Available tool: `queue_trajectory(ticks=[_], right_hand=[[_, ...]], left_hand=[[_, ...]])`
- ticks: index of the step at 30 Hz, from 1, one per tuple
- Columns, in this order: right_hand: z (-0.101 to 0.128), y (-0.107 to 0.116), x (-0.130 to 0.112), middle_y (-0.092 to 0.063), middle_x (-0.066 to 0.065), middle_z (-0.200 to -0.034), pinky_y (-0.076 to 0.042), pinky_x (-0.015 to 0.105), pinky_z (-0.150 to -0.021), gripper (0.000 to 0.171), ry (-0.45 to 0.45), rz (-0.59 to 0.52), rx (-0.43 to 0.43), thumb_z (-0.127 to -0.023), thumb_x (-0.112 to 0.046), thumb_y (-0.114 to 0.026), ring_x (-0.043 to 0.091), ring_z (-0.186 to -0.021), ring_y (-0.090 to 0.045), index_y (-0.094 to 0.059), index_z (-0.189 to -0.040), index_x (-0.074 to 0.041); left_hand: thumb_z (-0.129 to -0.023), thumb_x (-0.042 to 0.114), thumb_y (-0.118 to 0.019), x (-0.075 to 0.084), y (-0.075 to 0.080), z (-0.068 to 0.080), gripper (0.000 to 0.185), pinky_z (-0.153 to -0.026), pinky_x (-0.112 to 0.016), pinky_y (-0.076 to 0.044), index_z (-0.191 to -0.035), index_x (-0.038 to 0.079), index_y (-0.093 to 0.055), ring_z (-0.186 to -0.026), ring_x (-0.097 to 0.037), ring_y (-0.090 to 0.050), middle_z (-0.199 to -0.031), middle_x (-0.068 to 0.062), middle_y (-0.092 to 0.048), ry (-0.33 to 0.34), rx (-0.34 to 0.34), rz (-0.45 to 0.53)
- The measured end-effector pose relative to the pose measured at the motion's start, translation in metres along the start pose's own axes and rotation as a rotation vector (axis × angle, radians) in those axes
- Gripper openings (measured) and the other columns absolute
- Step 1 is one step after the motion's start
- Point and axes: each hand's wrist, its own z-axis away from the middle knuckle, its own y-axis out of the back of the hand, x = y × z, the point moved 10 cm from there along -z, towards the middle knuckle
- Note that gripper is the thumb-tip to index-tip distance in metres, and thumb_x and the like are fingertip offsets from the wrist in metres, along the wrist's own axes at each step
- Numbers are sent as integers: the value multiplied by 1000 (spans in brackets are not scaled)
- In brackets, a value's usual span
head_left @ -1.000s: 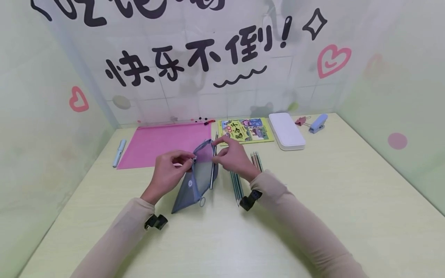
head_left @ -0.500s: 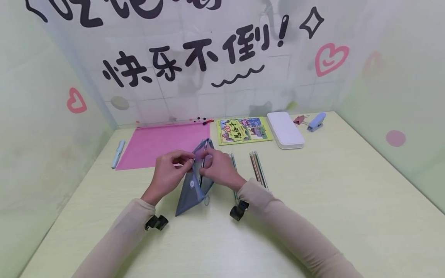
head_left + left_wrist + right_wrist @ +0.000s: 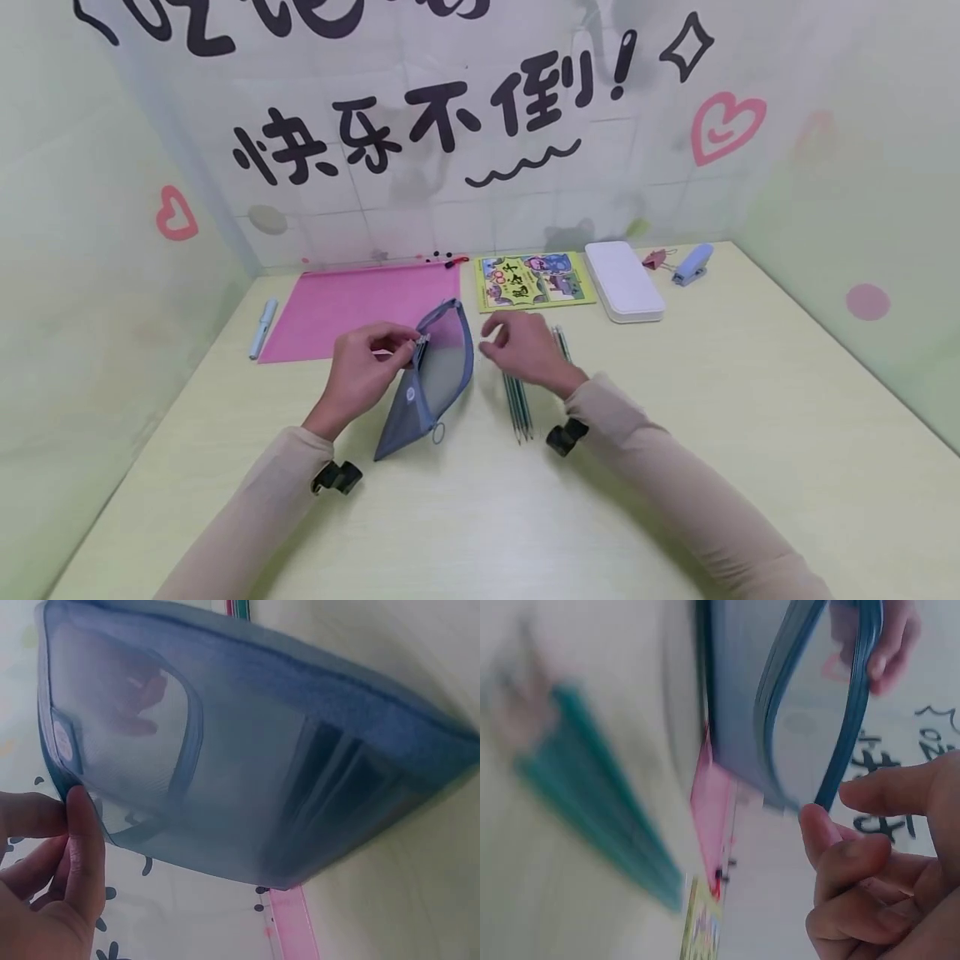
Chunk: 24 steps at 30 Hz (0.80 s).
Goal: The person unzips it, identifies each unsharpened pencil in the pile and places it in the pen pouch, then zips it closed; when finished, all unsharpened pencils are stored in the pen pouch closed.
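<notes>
A blue-grey mesh zipper pouch (image 3: 403,418) stands with its mouth spread wide. My left hand (image 3: 360,375) pinches its rim between thumb and fingers. Dark pencils (image 3: 322,780) show through the mesh inside it, and their ends stick up beside my left fingertips in the head view. Just right of the pouch's mouth, my right hand (image 3: 527,350) holds nothing, its thumb and forefinger apart and the fingers loosely bent. Below it several green pencils (image 3: 517,408) lie side by side, their upper ends hidden by the hand. A second pencil bundle (image 3: 562,342) is partly covered by the right wrist.
Behind the pouch lies a pink folder (image 3: 352,308). A yellow-green booklet (image 3: 534,282), a white case (image 3: 624,282), a red binder clip (image 3: 656,260) and a blue stapler (image 3: 693,264) line the back. A light blue pen (image 3: 262,329) is at the left edge.
My right hand put a dark pencil into the pouch, released it and moved back right over the green pencils. My left hand kept its pinch on the rim.
</notes>
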Motion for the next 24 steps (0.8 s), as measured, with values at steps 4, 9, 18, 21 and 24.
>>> queue_trajectory(ticks=[4,9,18,21,24], right_hand=[[1,26,31,-72,10,-90,-55,26,-61,22,-4,105,-10,-92,-23,-70,19,-75,-66,-70,-106,-7],[4,46,71,-72,10,-88,-51,25,-60,19,-15,223,-74,-91,-24,-69,17,-72,-63,-70,-100,-6],[14,44,99,-71,7,-84,-47,25,-61,7,-2,268,-218,-89,-15,-72,17,-70,-59,-74,-96,-13],[13,39,101,-71,5,-81,-47,25,-61,5,4,272,-234,-87,-16,-75,16,-69,-59,-75,-92,-15],[12,36,103,-70,3,-78,-45,24,-61,5,6,292,-223,-84,-16,-78,15,-68,-58,-76,-88,-16]], left_hand=[[-93,4,-63,-1,-1,-2,17,-71,-21,-62,-105,2,-75,-76,-18,-70,-93,-16,-74,5,-6,4],[-93,4,-63,-3,0,-2,16,-70,-20,-62,-105,3,-75,-76,-17,-69,-93,-16,-73,11,-2,-3],[-93,3,-64,-3,-1,-2,17,-69,-19,-62,-106,-1,-75,-76,-13,-68,-94,-17,-73,11,-10,3],[-93,3,-64,-3,-2,-2,17,-69,-19,-62,-106,-1,-74,-77,-14,-68,-94,-17,-73,8,-9,5],[-93,2,-64,-4,-2,-2,17,-69,-19,-62,-106,-1,-74,-78,-14,-68,-94,-17,-73,7,-12,4]])
